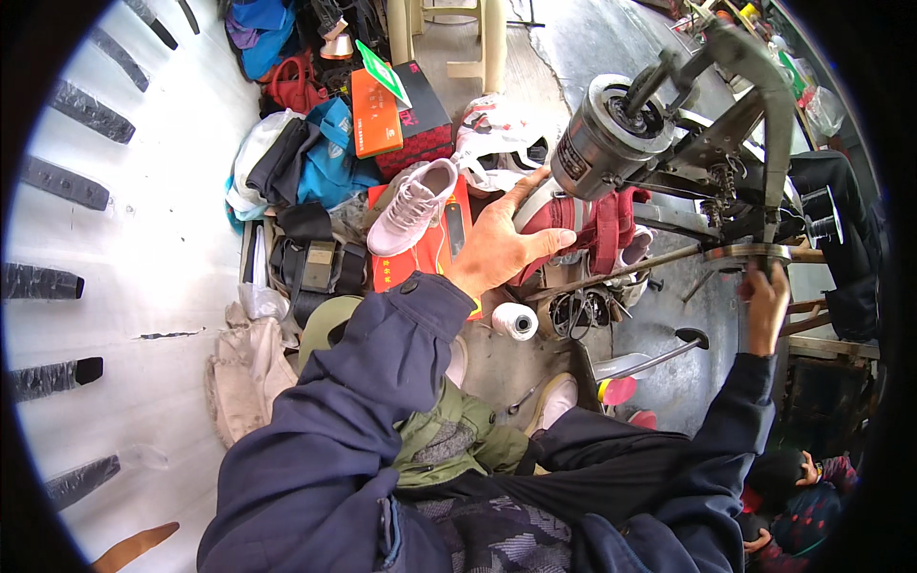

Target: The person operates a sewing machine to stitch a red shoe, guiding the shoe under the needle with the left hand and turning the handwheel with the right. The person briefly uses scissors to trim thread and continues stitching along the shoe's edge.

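Observation:
A hand-cranked sewing machine [616,129] with a dark metal cylinder stands at the upper right. Beneath its cylinder lies a red bag with a pale edge [602,229]. My left hand [501,244] is at the bag's left side, index finger and thumb spread apart; its other fingers are mostly hidden. My right hand [767,306] is closed at the rim of the machine's handwheel [745,253], fingers curled up against it. A pale pink sneaker [413,210] rests just left of my left hand, on a red-orange box [392,272].
A white thread spool [515,322] lies below my left hand. Behind are an orange box [375,113], a white-and-red shoe [501,134], blue cloth bags [334,158] and a plastic stool [492,48]. Another person [807,506] is at the lower right.

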`<state>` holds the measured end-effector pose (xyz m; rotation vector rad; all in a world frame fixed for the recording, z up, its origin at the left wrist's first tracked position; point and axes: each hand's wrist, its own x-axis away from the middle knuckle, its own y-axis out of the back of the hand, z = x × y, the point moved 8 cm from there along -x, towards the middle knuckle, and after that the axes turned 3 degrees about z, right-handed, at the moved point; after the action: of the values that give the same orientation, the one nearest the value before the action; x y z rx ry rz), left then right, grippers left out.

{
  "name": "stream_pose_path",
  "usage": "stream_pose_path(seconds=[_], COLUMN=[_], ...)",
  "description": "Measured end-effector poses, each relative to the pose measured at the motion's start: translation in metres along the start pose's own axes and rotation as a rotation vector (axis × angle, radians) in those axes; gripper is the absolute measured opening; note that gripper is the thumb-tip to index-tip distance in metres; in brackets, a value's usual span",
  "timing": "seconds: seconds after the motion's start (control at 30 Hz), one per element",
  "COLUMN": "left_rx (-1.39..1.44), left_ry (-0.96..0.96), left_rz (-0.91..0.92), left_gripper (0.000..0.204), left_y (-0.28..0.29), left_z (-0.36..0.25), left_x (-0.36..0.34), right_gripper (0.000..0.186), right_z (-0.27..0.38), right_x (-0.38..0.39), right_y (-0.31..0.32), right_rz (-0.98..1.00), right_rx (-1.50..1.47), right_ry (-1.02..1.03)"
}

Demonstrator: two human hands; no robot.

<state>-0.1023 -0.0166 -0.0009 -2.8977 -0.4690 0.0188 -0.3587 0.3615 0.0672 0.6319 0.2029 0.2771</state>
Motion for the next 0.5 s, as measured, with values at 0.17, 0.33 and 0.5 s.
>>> stream_pose_path(seconds=[0.17, 0.33, 0.5], left_rx=[-0.060, -0.198, -0.333], left_ry=[-0.052, -0.136, -0.135], left_rz=[0.055, 0.031, -0.012], left_gripper=[0.092, 0.093, 0.086], left_y=[-0.002, 0.001, 0.001], left_z=[-0.005, -0.020, -0.031], left_x=[-0.006, -0.006, -0.012], right_gripper=[0.009, 0.007, 0.010], right_z=[-0.068, -0.159, -0.150], right_x=[-0.036, -0.047, -0.003], right_y=[0.063, 0.047, -0.058], right_rz=[-0.248, -0.166, 0.215], right_rx=[0.052, -0.031, -0.027], right_ry=[-0.063, -0.169, -0.300])
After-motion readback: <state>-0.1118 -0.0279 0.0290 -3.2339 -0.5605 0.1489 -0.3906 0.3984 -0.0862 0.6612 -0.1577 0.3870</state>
